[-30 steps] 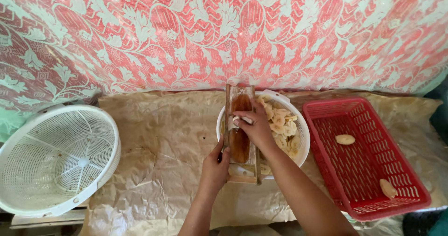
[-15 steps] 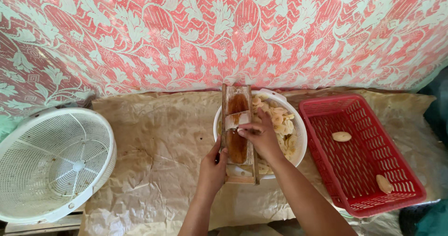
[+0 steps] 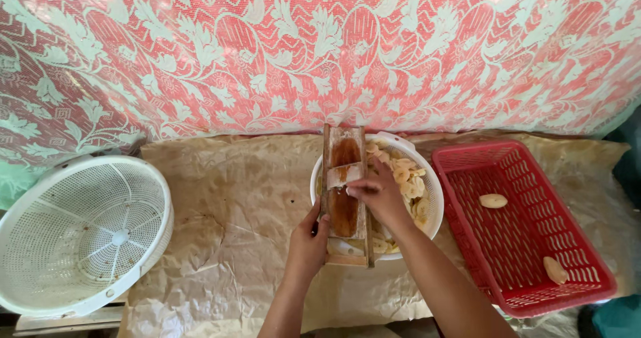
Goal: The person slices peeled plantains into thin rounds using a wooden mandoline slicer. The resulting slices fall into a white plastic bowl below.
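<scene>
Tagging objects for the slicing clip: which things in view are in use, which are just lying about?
In use:
wooden slicer
white bowl of slices
left hand steadying the slicer
right hand on the slicer

Lying about:
white colander
red basket with two peeled pieces
brown paper
patterned cloth

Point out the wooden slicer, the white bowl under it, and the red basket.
Wooden slicer [image 3: 345,211]: head view, on the brown-stained board face between the two hands.
White bowl [image 3: 435,198]: head view, on its right rim.
Red basket [image 3: 527,238]: head view, on a bare part of the slatted floor.
</scene>
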